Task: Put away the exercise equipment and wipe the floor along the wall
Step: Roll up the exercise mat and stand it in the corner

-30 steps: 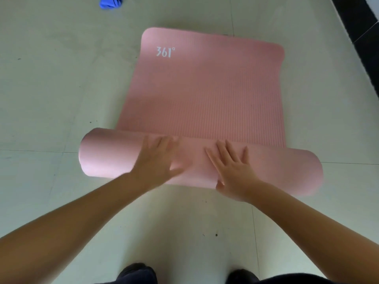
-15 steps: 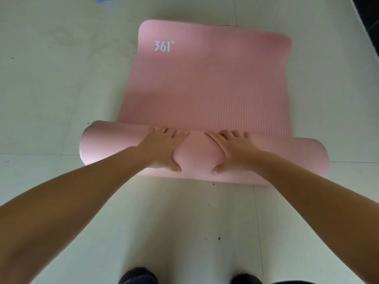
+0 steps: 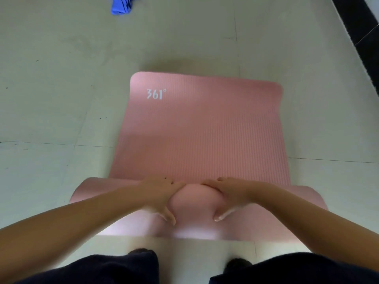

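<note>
Item: pink exercise mat (image 3: 202,136), partly rolled on the tiled floor (image 3: 51,99). The roll (image 3: 192,203) is gripped by the left hand (image 3: 159,196) and the right hand (image 3: 230,194), fingers curled over the top, thumbs on the near side. Change noted: a second ago flat palms were laid on the roll; now it is clasped and drawn tighter. Flat portion extends beyond the fingertips. Judged: rolling about half done. Blue cloth (image 3: 123,5) lies far beyond the hands, untouched.

Bare forearms without sleeves, dark navy trousers (image 3: 114,269), and dark shoes (image 3: 238,263).
</note>
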The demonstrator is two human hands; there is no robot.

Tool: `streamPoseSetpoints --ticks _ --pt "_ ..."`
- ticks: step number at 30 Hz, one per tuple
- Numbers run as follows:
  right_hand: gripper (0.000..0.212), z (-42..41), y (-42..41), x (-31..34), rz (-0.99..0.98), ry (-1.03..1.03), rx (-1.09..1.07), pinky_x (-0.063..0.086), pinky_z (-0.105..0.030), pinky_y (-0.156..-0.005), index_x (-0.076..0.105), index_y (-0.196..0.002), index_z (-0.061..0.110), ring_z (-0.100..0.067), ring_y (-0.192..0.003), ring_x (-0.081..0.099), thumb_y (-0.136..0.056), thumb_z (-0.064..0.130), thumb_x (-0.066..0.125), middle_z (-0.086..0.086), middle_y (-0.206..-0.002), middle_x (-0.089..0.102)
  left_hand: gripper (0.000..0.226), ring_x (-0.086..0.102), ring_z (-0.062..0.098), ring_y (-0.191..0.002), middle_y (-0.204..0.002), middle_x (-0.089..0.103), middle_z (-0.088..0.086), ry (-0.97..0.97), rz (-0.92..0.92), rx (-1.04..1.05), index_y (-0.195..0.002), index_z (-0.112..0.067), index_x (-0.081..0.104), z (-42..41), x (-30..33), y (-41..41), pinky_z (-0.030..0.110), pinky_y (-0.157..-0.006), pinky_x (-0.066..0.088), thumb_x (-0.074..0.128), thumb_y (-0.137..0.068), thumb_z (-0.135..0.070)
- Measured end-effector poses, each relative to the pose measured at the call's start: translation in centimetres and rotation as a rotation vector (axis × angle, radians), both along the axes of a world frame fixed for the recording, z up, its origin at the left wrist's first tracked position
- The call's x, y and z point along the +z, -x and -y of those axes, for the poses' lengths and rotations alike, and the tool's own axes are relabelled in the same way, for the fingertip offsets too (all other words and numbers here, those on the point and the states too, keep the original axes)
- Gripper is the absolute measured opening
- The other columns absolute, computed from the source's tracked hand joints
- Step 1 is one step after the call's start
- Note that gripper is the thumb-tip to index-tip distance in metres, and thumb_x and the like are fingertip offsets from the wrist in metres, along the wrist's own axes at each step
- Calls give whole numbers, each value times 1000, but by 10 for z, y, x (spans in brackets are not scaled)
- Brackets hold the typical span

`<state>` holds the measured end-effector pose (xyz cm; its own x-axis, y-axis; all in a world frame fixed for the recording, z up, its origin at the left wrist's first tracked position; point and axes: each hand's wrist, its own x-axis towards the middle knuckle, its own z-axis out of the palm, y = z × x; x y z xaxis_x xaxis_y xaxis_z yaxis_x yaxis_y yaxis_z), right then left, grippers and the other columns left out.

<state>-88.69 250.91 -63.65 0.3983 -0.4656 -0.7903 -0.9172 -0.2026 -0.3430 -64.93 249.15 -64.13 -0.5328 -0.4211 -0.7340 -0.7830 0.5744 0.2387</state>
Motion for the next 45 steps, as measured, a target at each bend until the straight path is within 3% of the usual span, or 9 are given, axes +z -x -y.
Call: streamPoseSetpoints --ticks 5,8,12,15,18,22,31,37,45 --pt "95 4 5 2 38 -103 -109 24 -41 -114 10 -151 32 -26 -139 30 -79 53 69 -4 -153 27 103 45 28 -124 -139 45 8 -97 19 3 -148 -26 20 22 3 5 39 -102 38 72 -67 -64" --pt "70 17 10 15 21 139 -182 15 -50 -115 16 -151 28 -24 -142 23 -93 38 54 -3 -156 23 95 27 27 -140 -154 26 6 164 20 48 -151 -23 17 50 14 1 45 -115 19 62 -77 -63" --pt "58 18 13 27 78 563 -259 11 -49 -117 25 -148 24 -23 -141 23 -94 29 48 -2 -153 27 77 34 25 -133 -148 35 5 524 -187 258 -149 -22 20 58 31 -2 37 -111 24 48 -87 -56" --pt "73 9 5 24 33 538 -124 5 -52 -118 11 -151 27 -23 -145 10 -92 51 47 -1 -158 12 97 25 25 -139 -152 25 7 436 -199 177 -150 -22 16 27 29 10 41 -111 19 18 -69 -76" --pt "96 5 3 15 -72 544 -6 -2 -60 -115 -13 -149 32 -26 -147 -11 -83 65 49 -4 -159 -12 101 -5 31 -146 -158 -8 13 428 -50 68 -151 -23 -12 8 14 17 57 -112 7 40 -80 -73" --pt "116 8 5 6 -162 552 78 -4 -68 -109 -32 -141 30 -35 -144 -20 -74 73 53 -11 -156 -24 123 -14 38 -144 -155 -22 19 481 34 -14 -142 -21 -32 9 4 16 65 -107 9 60 -75 -66" --pt "111 47 11 9 -89 518 10 22 -53 -109 -1 -150 32 -29 -136 24 -68 65 66 -4 -152 21 113 33 25 -125 -140 32 6 495 -37 -29 -150 -26 -7 53 7 20 43 -97 32 65 -69 -58" --pt "101 18 10 12 -59 531 91 27 -47 -107 7 -149 34 -28 -129 34 -71 61 65 -1 -148 30 101 43 25 -115 -132 41 7 539 -68 -108 -151 -19 1 13 12 20 36 -92 32 61 -78 -54" --pt "106 8 -1 9 22 -48 -47 32 -44 -110 9 -148 39 -27 -131 40 -67 59 74 -4 -147 37 119 43 27 -125 -137 42 6 -55 26 -93 -150 -31 2 20 15 7 37 -101 36 77 -62 -59"
